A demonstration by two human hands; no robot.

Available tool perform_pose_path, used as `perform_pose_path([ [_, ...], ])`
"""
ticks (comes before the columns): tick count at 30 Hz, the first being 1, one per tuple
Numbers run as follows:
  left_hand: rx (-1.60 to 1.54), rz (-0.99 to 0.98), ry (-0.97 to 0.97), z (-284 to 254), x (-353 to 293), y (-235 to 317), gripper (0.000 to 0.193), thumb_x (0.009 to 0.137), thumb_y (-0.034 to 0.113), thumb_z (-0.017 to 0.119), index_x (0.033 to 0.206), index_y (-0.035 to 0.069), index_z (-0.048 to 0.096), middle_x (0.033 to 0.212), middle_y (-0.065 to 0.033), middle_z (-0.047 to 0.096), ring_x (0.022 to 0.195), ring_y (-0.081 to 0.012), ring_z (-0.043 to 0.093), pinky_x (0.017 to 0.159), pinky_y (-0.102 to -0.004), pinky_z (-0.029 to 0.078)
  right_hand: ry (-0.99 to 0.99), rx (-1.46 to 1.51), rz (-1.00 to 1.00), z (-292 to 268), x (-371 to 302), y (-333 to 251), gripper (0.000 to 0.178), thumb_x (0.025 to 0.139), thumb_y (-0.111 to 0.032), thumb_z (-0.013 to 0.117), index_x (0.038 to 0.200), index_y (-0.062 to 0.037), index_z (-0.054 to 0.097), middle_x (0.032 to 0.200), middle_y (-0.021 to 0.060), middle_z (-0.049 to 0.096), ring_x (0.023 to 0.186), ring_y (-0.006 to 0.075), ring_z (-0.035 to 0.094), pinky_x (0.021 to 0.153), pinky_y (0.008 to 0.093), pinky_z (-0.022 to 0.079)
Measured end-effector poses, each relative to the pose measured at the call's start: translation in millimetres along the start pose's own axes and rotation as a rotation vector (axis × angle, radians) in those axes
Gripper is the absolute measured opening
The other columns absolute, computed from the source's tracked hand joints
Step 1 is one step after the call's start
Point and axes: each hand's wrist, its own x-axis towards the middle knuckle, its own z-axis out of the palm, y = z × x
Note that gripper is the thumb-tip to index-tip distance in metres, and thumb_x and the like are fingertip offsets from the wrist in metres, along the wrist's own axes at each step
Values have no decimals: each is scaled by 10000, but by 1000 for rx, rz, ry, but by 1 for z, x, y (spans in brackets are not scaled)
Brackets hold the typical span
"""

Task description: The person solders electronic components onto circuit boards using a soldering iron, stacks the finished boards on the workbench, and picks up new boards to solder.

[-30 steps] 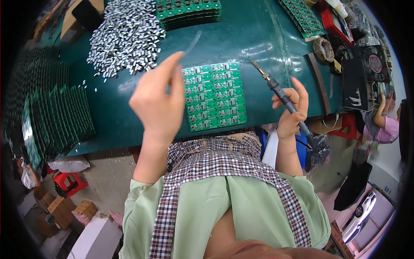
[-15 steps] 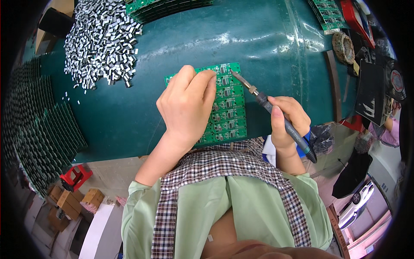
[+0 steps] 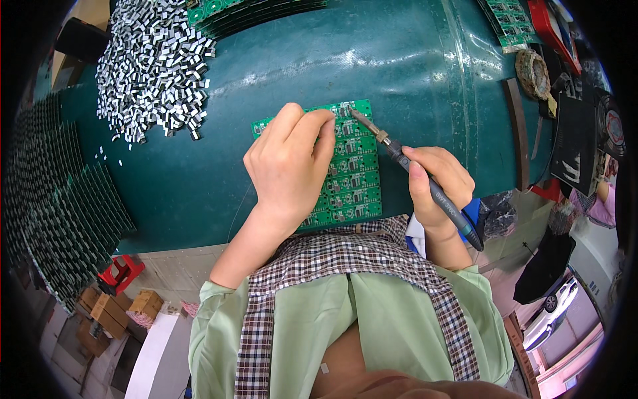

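A green panel of small circuit boards (image 3: 355,163) lies flat on the bench in front of me. My right hand (image 3: 438,183) grips a dark soldering iron (image 3: 438,197) like a pen, its metal tip down at the panel's top row, near the right end. Over the panel's left half, my left hand (image 3: 289,159) is closed in a pinch, thumb and forefinger close to the iron's tip. A thin solder wire (image 3: 240,205) trails out beside my left wrist; its end between the fingers is too fine to see. The left hand hides much of the panel.
A heap of small black-and-white parts (image 3: 156,73) lies at the far left. Stacked circuit boards (image 3: 100,206) stand along the left edge, more boards (image 3: 259,13) at the back. At right are a roll of tape (image 3: 531,74), a dark curved strip (image 3: 517,133) and a black box (image 3: 575,136).
The soldering iron and my right hand have shifted slightly left, the tip moving a little along the top row. My left hand stays nearly in place.
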Motion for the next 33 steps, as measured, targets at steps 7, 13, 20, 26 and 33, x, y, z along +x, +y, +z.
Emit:
perform_pose_path([
  [7,7,-10,-47,1,-1,-2,106,728,69,709,796,86,631,699,-38,486,616,-202,555,531,-323,430,3,-7,-34,1,-2,0,122,743,-27,664,843,41,679,716,133,660,619,230,652,564,292,517],
  [13,-46,-79,-167,-1,1,-4,84,754,82,697,809,83,633,714,-47,501,665,-225,565,549,-350,429,3,-37,-21,1,-9,-4,110,745,-28,662,833,36,673,715,134,661,609,231,652,556,294,514],
  [20,-76,-93,-206,-2,0,-5,73,766,88,692,810,78,634,720,-52,511,661,-233,565,547,-357,427,42,-37,3,-3,-12,-8,103,753,-29,652,832,36,666,717,136,666,611,242,656,557,297,514],
  [26,-57,-93,-169,-6,-1,-1,79,768,83,689,814,81,625,737,-48,535,633,-232,573,533,-350,431,48,-59,-20,-3,-10,-6,92,755,-29,642,819,35,654,702,137,660,597,246,648,546,305,511],
  [33,-139,-62,-141,-2,-16,1,113,758,66,683,833,80,601,801,-34,576,601,-221,588,513,-338,451,46,36,-57,-6,-21,-4,71,731,-21,630,781,28,643,670,124,645,559,234,637,513,304,500],
])
